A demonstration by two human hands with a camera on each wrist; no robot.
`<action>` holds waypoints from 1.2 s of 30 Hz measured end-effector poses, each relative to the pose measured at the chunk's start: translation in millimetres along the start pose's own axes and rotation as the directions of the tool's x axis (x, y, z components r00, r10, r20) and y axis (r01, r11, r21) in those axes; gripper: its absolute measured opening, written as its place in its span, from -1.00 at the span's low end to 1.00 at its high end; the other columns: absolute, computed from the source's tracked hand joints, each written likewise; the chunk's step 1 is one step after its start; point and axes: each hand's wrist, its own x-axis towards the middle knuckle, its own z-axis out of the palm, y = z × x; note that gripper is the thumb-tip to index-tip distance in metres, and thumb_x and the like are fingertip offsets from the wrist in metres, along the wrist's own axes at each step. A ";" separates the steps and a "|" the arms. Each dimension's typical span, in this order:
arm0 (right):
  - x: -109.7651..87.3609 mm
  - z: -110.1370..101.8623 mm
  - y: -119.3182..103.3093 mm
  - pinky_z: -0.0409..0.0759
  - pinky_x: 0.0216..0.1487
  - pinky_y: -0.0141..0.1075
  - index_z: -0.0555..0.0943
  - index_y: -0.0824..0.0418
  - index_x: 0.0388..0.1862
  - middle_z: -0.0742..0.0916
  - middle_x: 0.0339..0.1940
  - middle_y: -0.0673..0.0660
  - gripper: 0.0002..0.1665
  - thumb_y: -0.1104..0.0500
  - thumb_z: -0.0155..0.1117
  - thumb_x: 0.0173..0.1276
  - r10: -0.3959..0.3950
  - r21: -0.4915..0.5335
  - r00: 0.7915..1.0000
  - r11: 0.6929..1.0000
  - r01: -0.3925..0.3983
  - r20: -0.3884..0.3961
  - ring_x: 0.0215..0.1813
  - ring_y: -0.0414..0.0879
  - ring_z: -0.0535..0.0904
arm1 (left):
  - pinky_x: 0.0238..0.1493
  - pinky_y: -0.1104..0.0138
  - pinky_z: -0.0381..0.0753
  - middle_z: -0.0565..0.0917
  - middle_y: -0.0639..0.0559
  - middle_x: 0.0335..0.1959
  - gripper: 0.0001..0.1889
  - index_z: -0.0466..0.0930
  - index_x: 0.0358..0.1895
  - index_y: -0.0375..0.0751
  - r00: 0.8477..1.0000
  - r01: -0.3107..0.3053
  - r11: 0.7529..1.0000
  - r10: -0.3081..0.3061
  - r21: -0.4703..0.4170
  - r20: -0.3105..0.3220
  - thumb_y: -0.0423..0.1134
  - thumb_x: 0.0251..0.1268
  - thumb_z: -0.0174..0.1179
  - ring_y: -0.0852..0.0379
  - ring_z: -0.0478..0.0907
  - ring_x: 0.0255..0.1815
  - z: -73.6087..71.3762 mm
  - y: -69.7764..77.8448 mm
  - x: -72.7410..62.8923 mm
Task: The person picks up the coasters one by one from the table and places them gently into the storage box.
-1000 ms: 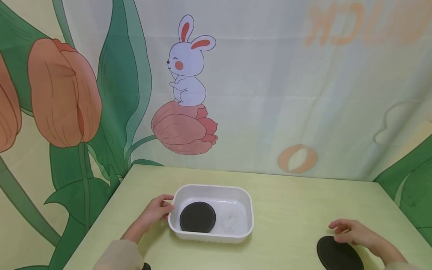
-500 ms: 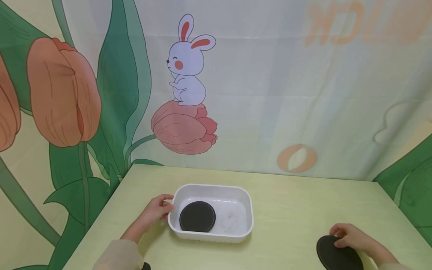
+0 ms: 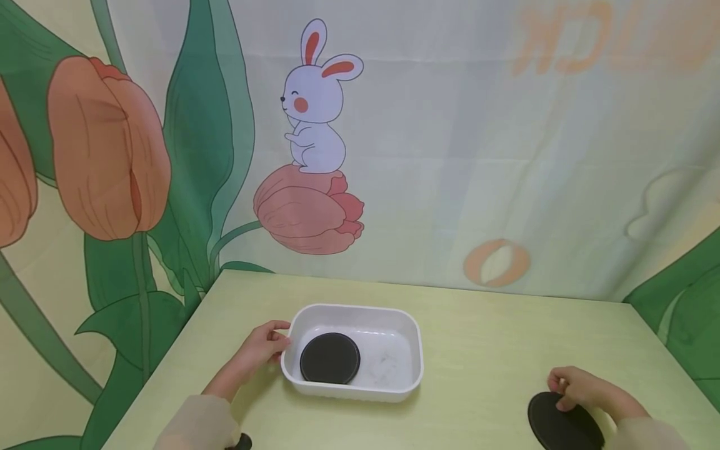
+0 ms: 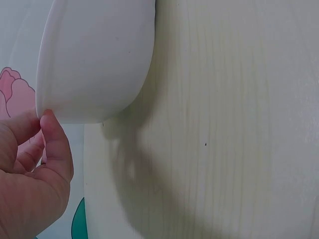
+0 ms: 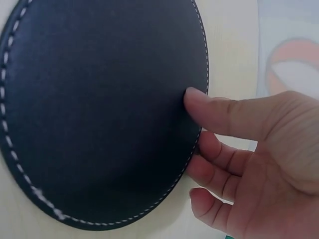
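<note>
A white rectangular tub (image 3: 388, 359) stands on the table, left of centre in the head view. My left hand (image 3: 263, 345) pinches the rim at its left end; the left wrist view shows thumb and finger on the tub's edge (image 4: 99, 59). Inside the tub, toward its left side, lies a round black coaster (image 3: 330, 358). At the lower right, my right hand (image 3: 585, 389) pinches a second black coaster (image 3: 562, 422) by its edge. White stitching runs round this coaster (image 5: 99, 109) in the right wrist view, with the thumb on top and fingers beneath.
The pale yellow-green table (image 3: 478, 350) backs onto a printed curtain (image 3: 416, 156) with tulips and a rabbit. A small black object (image 3: 244, 442) shows by the left sleeve, at the bottom edge of the head view.
My right hand has come down onto the coaster's far edge, and its thumb and fingers have closed on it. The left hand stays on the tub's rim.
</note>
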 end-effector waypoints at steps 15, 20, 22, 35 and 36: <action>-1.6 -2.4 -10.2 0.18 -0.53 -0.37 0.34 0.27 -0.52 0.38 -0.57 0.05 -0.74 0.46 0.22 -0.13 0.155 -0.028 0.988 0.987 -0.155 -0.008 -0.57 -0.14 0.24 | -0.47 0.40 0.45 0.45 -0.07 -0.44 -0.65 0.36 0.02 -0.36 0.998 -0.052 0.998 0.053 -0.023 0.034 -0.36 0.15 0.12 0.17 0.38 -0.52 -3.6 -0.4 -1.6; -5.1 -3.9 -11.2 0.11 -0.61 -0.42 0.35 0.26 -0.52 0.38 -0.58 0.05 -0.75 0.45 0.20 -0.13 0.165 -0.001 0.986 0.986 -0.165 -0.018 -0.62 -0.18 0.19 | -0.48 0.41 0.44 0.45 -0.07 -0.44 -0.64 0.36 0.02 -0.36 0.997 -0.060 0.998 0.061 -0.029 0.039 -0.35 0.15 0.12 0.18 0.38 -0.52 -3.9 -2.4 -2.0; -7.4 -5.5 -12.3 0.10 -0.64 -0.44 0.36 0.26 -0.51 0.39 -0.58 0.05 -0.77 0.45 0.17 -0.14 0.151 0.011 0.988 0.989 -0.151 -0.015 -0.62 -0.17 0.20 | -0.47 0.40 0.44 0.45 -0.07 -0.43 -0.64 0.36 0.04 -0.35 1.000 -0.023 1.000 0.023 -0.020 0.014 -0.38 0.15 0.11 0.17 0.37 -0.51 -2.4 -2.5 -0.7; -22.5 -23.5 -22.9 0.12 -0.70 -0.46 0.46 0.28 -0.37 0.41 -0.59 0.00 -0.73 0.46 -0.09 -0.07 0.038 0.117 0.992 0.992 -0.052 0.122 -0.64 -0.21 0.15 | -0.47 0.38 0.43 0.45 -0.05 -0.43 -0.64 0.35 0.06 -0.36 1.000 0.000 1.000 0.000 -0.003 -0.015 -0.41 0.17 0.08 0.18 0.36 -0.52 -1.0 -2.8 0.0; -23.1 -24.2 -23.2 0.13 -0.69 -0.45 0.45 0.29 -0.36 0.40 -0.59 0.00 -0.72 0.46 -0.10 -0.08 0.032 0.133 0.990 0.990 -0.051 0.139 -0.64 -0.21 0.14 | -0.47 0.38 0.43 0.45 -0.05 -0.43 -0.64 0.35 0.06 -0.36 1.000 0.000 1.000 0.000 -0.003 -0.016 -0.41 0.17 0.08 0.18 0.36 -0.52 -1.0 -2.4 -0.2</action>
